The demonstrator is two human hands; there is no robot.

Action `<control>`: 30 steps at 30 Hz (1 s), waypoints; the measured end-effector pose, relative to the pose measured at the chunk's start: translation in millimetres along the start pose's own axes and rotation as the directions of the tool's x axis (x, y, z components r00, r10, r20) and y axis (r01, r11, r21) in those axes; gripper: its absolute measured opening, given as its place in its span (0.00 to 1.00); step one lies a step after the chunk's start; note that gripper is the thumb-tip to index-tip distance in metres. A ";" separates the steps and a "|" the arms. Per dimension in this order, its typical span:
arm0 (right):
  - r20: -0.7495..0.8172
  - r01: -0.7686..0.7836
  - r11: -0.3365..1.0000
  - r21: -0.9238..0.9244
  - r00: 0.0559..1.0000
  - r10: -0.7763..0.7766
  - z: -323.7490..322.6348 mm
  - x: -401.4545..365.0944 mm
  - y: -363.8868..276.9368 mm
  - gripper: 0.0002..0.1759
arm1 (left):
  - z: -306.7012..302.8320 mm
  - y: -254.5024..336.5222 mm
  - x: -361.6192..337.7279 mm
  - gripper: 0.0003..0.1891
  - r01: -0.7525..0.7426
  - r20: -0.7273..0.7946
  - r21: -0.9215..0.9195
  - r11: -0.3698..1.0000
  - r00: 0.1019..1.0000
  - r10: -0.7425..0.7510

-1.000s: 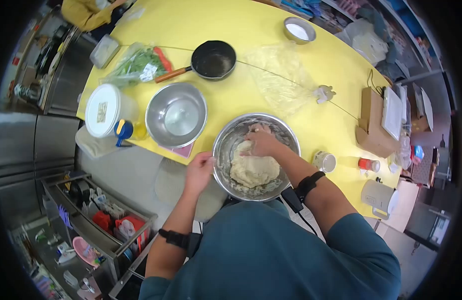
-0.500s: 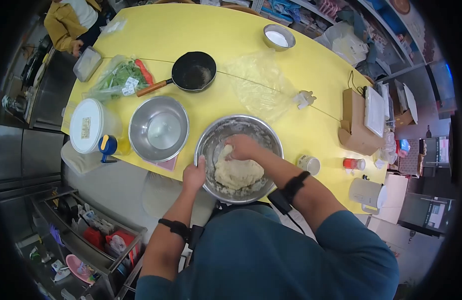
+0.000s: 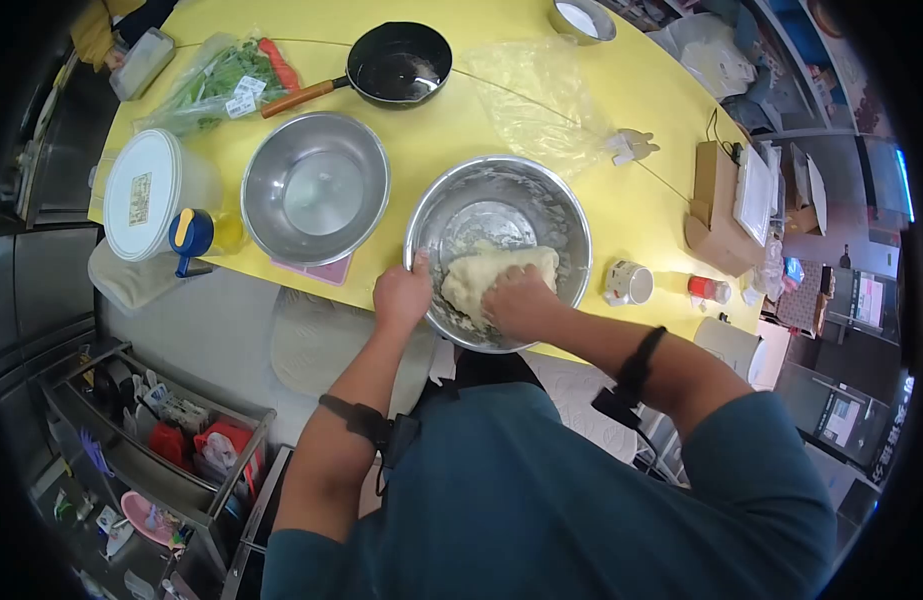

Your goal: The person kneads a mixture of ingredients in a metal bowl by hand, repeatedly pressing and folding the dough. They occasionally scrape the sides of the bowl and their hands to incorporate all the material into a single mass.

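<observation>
Evidently mid-knead — dough [image 3: 486, 272] forms one lump, residue smeared on the steel mixing bowl [image 3: 573, 215]; right hand [image 3: 516, 300] curled into the dough, left hand [image 3: 401, 295] gripping the rim.

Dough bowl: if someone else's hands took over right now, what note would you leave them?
Left hand: grips the near rim of the round steel dough bowl, thumb inside.
Right hand: pressed onto the pale lump of dough; whether its fingers grip it is unclear.
Where: the bowl sits at the near edge of the yellow table; an empty steel bowl stands to its left.
Done: the dough is in one lump, with smears on the bowl wall.
Left: probably more kneading, as the lump looks uneven.
</observation>
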State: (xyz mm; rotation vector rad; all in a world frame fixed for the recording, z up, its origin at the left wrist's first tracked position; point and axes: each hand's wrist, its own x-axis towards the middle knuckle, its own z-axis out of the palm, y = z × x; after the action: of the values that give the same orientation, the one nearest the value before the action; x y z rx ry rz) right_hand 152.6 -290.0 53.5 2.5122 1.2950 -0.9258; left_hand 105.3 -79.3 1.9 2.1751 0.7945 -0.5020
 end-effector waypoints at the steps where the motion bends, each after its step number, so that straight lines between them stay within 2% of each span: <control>1: -0.022 -0.012 1.000 -0.011 1.000 0.012 4.9 15.8 0.7 0.17 | 0.0 1.4 0.2 0.37 -0.011 0.018 0.008 1.000 1.000 0.011; 2: -0.074 -0.026 1.000 0.005 0.997 0.027 9.1 32.4 3.2 0.21 | -0.2 3.1 -1.2 0.37 -0.010 -0.002 0.013 1.000 1.000 0.010; 5: -0.152 -0.081 0.997 0.010 0.985 0.082 20.4 62.8 13.3 0.19 | 0.1 -3.3 2.6 0.37 -0.071 0.033 0.057 0.996 0.997 0.069; 8: 0.261 -0.127 0.978 0.168 0.962 0.080 -20.7 69.8 20.6 0.21 | -1.3 -8.0 6.8 0.37 -0.084 0.066 0.083 0.993 0.995 0.079; 9: 0.140 -0.037 0.970 0.242 0.990 0.003 -25.7 64.5 26.2 0.21 | -7.0 -8.6 10.4 0.36 -0.097 0.039 0.084 0.992 0.995 0.094; 11: -0.082 0.139 0.914 0.380 0.990 -0.117 -14.8 30.7 43.3 0.23 | -2.0 -9.4 5.2 0.36 -0.120 0.034 0.088 0.989 0.993 0.117; 13: -0.135 -0.187 0.925 0.330 0.961 0.242 -70.9 -10.2 27.8 0.28 | -1.4 -5.5 2.6 0.36 -0.095 0.065 0.047 0.994 0.994 0.092; 15: -0.132 -0.230 0.734 0.639 0.908 0.399 -39.8 -8.4 56.9 0.31 | -3.8 -6.4 4.6 0.36 -0.094 0.084 0.059 0.994 0.993 0.088; 16: -0.124 -0.218 0.607 0.765 0.874 0.470 -24.9 0.9 70.9 0.33 | -4.7 -5.6 2.0 0.35 -0.093 0.041 0.048 0.995 0.995 0.091; 19: 0.058 -0.558 0.636 0.533 0.774 0.630 18.7 20.1 84.2 0.40 | -1.7 -5.7 2.4 0.34 -0.107 0.029 0.042 0.993 0.994 0.106; 21: 0.205 -0.607 0.559 0.565 0.759 0.618 39.2 49.3 101.8 0.44 | -1.1 -0.8 3.5 0.33 -0.051 0.014 -0.010 0.999 0.999 0.051; 22: 0.286 -0.640 0.508 0.577 0.740 0.608 43.8 50.2 97.2 0.45 | 0.6 -1.5 -0.6 0.32 -0.025 0.019 -0.030 0.999 1.000 0.025; 23: 0.375 -0.651 0.334 0.682 0.702 0.605 47.9 42.3 91.6 0.46 | -0.5 -3.2 -5.2 0.32 -0.021 0.033 -0.032 0.999 0.999 0.022; 25: 0.516 -0.602 -0.036 0.798 0.650 0.558 6.8 18.4 61.1 0.46 | -7.8 -1.1 -2.8 0.31 -0.023 0.033 -0.049 0.999 0.999 0.025; 26: 0.487 -0.471 -0.164 0.867 0.728 0.482 -4.5 2.8 51.1 0.43 | -10.3 -1.5 -1.6 0.31 -0.026 0.050 -0.042 0.999 0.998 0.028; 29: 0.165 -0.403 0.147 0.903 0.643 0.748 -41.4 -22.7 -29.3 0.40 | -7.7 -8.7 -5.4 0.31 -0.048 0.108 -0.004 0.999 0.993 0.048; 30: 0.127 -0.492 0.361 0.792 0.712 0.691 -44.2 -22.4 -42.2 0.37 | 0.2 -12.5 -7.4 0.31 -0.064 0.121 0.010 0.998 0.991 0.063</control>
State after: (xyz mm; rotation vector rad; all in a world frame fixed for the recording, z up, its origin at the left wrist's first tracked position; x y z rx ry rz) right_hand 129.8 -261.4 107.3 3.4085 -0.2805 -1.1724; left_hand 91.4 -75.7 -0.5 2.1530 0.6561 -0.6015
